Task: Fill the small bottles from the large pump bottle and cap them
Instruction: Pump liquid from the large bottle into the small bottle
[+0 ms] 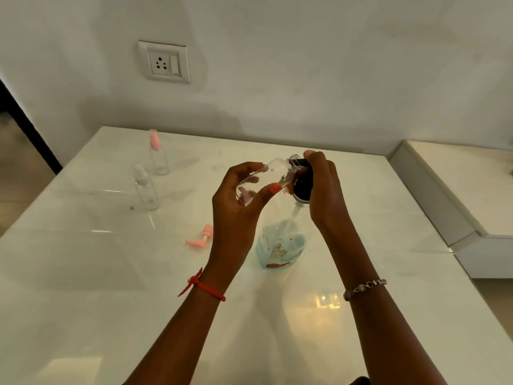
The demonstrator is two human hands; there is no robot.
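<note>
The left hand (236,207) grips a small clear plastic bottle (263,179) in the air above the middle of the glossy white tabletop (111,301). The fingers curl around the far side and the thumb, with an orange-painted nail, presses the near side. The bottle is uncapped and tilted, base low toward the palm and open neck raised to the right, where it meets the black pump head (302,184). I cannot tell whether any liquid is inside it.

The right hand (324,190) wraps over that pump head, thumb on top and fingers curled down its far side. The pump head sits on a pale stem above the large clear pump bottle (280,245), which stands upright on the tabletop, just below and between the two hands. It carries a teal label with brownish markings.

A pink pump cap (201,237) lies on its side on the tabletop, left of the large bottle and just beside the left wrist. Farther left and back stand two more small clear bottles, well apart from the hands: a spray bottle with a pink top (158,159) nearer the wall, and a spray bottle with a clear top (145,190) in front of it.

A red thread bracelet (204,286) is tied around the left wrist and a silver chain bracelet (363,287) circles the right. A white wall socket (163,62) is set in the wall behind the tabletop.
</note>
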